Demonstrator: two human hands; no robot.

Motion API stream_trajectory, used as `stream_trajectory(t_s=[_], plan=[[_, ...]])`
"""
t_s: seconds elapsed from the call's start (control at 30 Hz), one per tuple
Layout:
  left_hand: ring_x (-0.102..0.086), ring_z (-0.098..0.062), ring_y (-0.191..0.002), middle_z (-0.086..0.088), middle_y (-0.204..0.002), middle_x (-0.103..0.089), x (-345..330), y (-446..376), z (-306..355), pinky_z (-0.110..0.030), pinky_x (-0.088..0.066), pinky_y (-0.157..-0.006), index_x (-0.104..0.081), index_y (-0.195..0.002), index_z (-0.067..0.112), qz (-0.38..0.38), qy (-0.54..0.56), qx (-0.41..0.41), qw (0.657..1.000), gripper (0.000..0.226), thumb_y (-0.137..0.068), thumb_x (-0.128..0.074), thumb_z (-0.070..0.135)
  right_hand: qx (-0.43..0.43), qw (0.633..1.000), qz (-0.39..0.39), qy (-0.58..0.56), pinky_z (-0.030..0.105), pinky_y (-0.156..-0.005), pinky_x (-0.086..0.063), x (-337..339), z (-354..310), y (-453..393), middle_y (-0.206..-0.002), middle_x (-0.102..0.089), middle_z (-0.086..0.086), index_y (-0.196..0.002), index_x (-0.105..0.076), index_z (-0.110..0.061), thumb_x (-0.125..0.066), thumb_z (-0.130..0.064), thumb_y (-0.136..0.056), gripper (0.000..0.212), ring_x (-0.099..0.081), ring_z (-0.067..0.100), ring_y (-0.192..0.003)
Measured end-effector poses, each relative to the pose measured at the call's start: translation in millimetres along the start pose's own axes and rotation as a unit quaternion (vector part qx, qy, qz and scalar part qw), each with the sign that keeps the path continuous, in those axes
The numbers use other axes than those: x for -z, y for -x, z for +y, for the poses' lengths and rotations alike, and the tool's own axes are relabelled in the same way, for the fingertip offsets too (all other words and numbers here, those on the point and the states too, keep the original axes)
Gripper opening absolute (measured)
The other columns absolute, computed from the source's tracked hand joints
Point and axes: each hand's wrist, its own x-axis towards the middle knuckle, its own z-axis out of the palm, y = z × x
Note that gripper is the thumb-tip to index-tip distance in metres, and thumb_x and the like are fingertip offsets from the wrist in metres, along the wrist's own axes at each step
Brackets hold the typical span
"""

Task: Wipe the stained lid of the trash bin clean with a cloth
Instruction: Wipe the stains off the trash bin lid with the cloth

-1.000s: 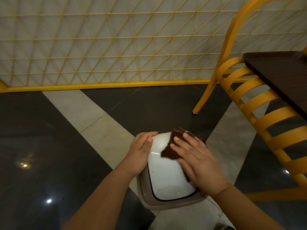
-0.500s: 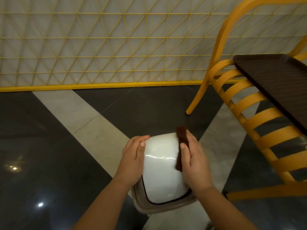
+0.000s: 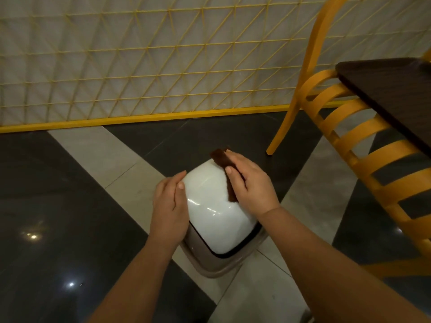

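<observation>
A small trash bin with a grey-brown rim (image 3: 210,266) stands on the floor below me, topped by a glossy white domed lid (image 3: 210,206). My right hand (image 3: 250,185) presses a dark brown cloth (image 3: 224,164) against the lid's right side, fingers flat over it and thumb along its inner edge. Most of the cloth is hidden under the hand; a strip and its far end show. My left hand (image 3: 169,206) rests flat against the lid's left side, steadying the bin.
A yellow slatted chair (image 3: 363,145) stands close on the right, one leg near the bin. A dark brown tabletop (image 3: 391,89) overhangs it. A white wall panel with yellow lattice (image 3: 140,54) and a yellow skirting strip runs behind. The floor has dark and pale tiles.
My right hand has slid the cloth from the top of the lid over to its right side, and the cloth now shows as a narrow strip. My left hand stays on the left side.
</observation>
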Motion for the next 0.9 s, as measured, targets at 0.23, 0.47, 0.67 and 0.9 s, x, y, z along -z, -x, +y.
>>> stream_trajectory(t_s=[0.23, 0.47, 0.67, 0.9], plan=[[-0.049, 0.002, -0.096, 0.015, -0.118, -0.047, -6.1, 4.5, -3.3, -0.007, -0.034, -0.071, -0.047, -0.127, 0.038, -0.047, -0.057, -0.019, 0.997, 0.039, -0.095, -0.028, 0.05, 0.041, 0.995, 0.022, 0.083, 0.033, -0.113, -0.021, 4.9, 5.5, 47.4, -0.148, -0.039, -0.01, -0.141, -0.041, -0.032, -0.04, -0.044, -0.096, 0.046, -0.022, 0.011, -0.143], [-0.047, -0.002, -0.11, 0.009, -0.122, -0.051, -4.1, 0.4, 0.2, -0.015, -0.032, -0.093, -0.054, -0.125, 0.032, -0.069, -0.046, -0.041, 0.996, 0.037, -0.101, -0.027, 0.036, 0.374, 0.888, -0.147, 0.222, 0.04, -0.116, -0.018, -7.2, -7.1, 110.0, -0.146, -0.045, 0.0, -0.137, -0.049, -0.023, -0.061, -0.019, -0.089, 0.05, -0.031, 0.021, -0.141], [-0.044, 0.0, -0.11, 0.008, -0.126, -0.05, -4.4, -1.9, -2.1, -0.007, -0.028, -0.086, -0.052, -0.126, 0.035, -0.095, -0.059, -0.049, 0.993, 0.038, -0.1, -0.025, 0.042, 0.442, 0.821, -0.219, 0.287, 0.039, -0.115, -0.018, 52.1, 22.9, 82.4, -0.146, -0.043, -0.004, -0.135, -0.052, -0.024, -0.065, -0.015, -0.082, 0.055, -0.028, 0.019, -0.141], [-0.044, -0.001, -0.11, 0.007, -0.128, -0.05, -7.3, -0.4, -3.4, -0.004, -0.026, -0.085, -0.051, -0.127, 0.036, -0.095, -0.065, -0.051, 0.992, 0.037, -0.1, -0.025, 0.042, 0.488, 0.738, -0.307, 0.35, 0.038, -0.115, -0.015, 25.7, 8.9, 105.5, -0.143, -0.048, -0.011, -0.132, -0.055, -0.032, -0.079, -0.027, -0.073, 0.063, -0.025, 0.016, -0.141]])
